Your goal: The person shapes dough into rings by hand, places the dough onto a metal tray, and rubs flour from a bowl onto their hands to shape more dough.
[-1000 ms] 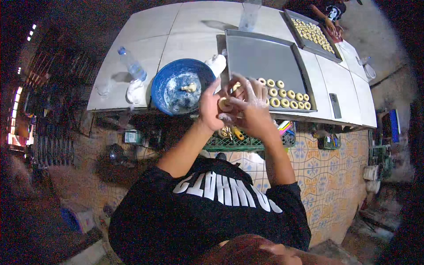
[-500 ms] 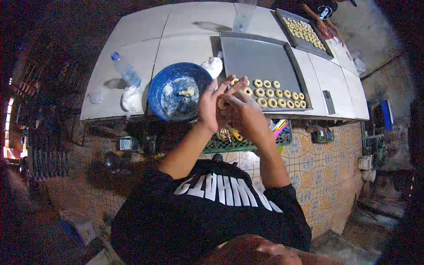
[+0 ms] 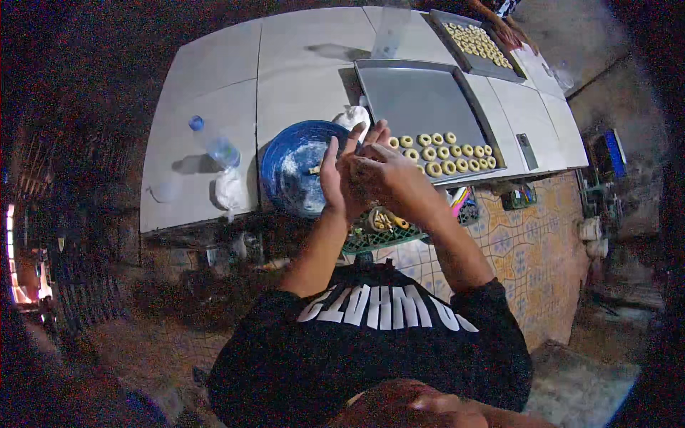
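My left hand [image 3: 336, 180] is raised at the table's near edge, beside the blue basin [image 3: 278, 160], with its fingers stretched upward. Over its palm my right hand [image 3: 394, 177] bends its fingers; what lies between the two hands is hidden now. The basin has white flour and a pale piece of dough [image 3: 314, 170] in it, partly covered by my left hand. To the right, a large metal tray [image 3: 421, 89] carries several dough rings [image 3: 443, 153] in rows along its near side.
A plastic bottle [image 3: 222, 150] and a white bag [image 3: 230, 190] are left of the basin; another white bundle [image 3: 353, 116] sits behind it. A phone-like dark slab [image 3: 526, 151] lies at right. A co-worker's hands [image 3: 508, 34] rest by a second tray [image 3: 479, 65]. A green crate [image 3: 378, 241] is below.
The view has tilted and shifted, so the table sits differently. My hands stay together, right fingers over left palm; a dough ring seen between them before is now hidden.
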`<state>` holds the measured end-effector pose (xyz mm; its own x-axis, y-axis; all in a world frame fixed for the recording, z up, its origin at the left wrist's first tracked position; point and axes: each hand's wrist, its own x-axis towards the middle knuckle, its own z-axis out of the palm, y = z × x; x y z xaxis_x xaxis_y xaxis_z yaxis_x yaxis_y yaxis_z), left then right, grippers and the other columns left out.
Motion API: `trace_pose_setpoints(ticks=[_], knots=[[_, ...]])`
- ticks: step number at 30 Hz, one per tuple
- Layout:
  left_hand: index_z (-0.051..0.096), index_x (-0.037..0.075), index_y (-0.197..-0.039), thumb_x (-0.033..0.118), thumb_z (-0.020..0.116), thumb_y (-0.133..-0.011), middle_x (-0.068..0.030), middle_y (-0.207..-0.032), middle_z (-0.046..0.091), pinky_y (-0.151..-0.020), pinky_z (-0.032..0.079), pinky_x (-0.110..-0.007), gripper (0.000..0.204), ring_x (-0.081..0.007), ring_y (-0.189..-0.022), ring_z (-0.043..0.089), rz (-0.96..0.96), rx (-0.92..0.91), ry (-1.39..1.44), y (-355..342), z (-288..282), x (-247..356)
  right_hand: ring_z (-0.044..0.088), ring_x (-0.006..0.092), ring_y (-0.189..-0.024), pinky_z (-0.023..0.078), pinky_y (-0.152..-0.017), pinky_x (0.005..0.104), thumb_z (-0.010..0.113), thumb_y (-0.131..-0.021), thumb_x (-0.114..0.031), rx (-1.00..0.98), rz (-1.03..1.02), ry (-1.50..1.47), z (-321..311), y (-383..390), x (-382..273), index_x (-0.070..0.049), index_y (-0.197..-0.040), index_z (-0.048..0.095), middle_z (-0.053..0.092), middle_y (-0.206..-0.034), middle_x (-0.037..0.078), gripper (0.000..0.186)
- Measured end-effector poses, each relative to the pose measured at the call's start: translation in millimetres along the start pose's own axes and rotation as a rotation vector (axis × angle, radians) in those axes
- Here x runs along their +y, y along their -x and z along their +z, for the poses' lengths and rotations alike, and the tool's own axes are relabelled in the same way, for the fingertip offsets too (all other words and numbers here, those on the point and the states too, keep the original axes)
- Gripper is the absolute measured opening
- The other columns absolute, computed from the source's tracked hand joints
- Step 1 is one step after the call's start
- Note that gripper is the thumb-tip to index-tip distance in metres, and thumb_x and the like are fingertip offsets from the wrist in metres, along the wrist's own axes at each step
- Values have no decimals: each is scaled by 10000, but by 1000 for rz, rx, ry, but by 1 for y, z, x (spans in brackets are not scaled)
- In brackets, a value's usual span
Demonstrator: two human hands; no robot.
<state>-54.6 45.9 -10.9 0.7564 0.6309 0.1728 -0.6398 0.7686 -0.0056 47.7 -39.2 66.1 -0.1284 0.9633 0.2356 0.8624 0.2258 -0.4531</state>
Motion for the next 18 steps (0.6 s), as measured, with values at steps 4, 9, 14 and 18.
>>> trace_pose_setpoints(ticks=[4, 9, 14, 18], knots=[[307, 54, -1546, 506, 265, -1077, -252, -1600, 329, -1241, 225, -518, 652, -373, -1497, 301, 28, -26, 8, 4, 4, 13, 645, 376, -1117, 557, -939, 446, 748, -739, -52, -23, -114, -44, -3, -16, -5, -120, -1275, 624, 601, -1286, 123, 554], [348, 47, -1511, 524, 272, -1074, -258, -1615, 290, -1239, 231, -519, 652, -369, -1528, 224, 37, -16, -1, 7, 0, 28, 627, 393, -1102, 535, -933, 460, 689, -819, -68, -63, -42, -4, 13, -25, -16, -79, -1246, 648, 609, -1271, 165, 429], [331, 51, -1515, 501, 307, -1073, -254, -1604, 315, -1227, 257, -521, 632, -382, -1513, 262, 71, 25, 4, 17, -9, 36, 631, 386, -1108, 544, -914, 458, 666, -843, -87, -86, -71, -77, 8, -27, -30, -79, -1278, 644, 649, -1214, 156, 436], [328, 54, -1514, 495, 290, -1072, -245, -1609, 317, -1218, 273, -521, 625, -379, -1508, 278, 122, 33, -15, 19, -11, 36, 615, 381, -1146, 533, -948, 462, 652, -875, -119, -162, 13, -21, 27, -26, -9, -93, -1281, 647, 624, -1291, 160, 407]])
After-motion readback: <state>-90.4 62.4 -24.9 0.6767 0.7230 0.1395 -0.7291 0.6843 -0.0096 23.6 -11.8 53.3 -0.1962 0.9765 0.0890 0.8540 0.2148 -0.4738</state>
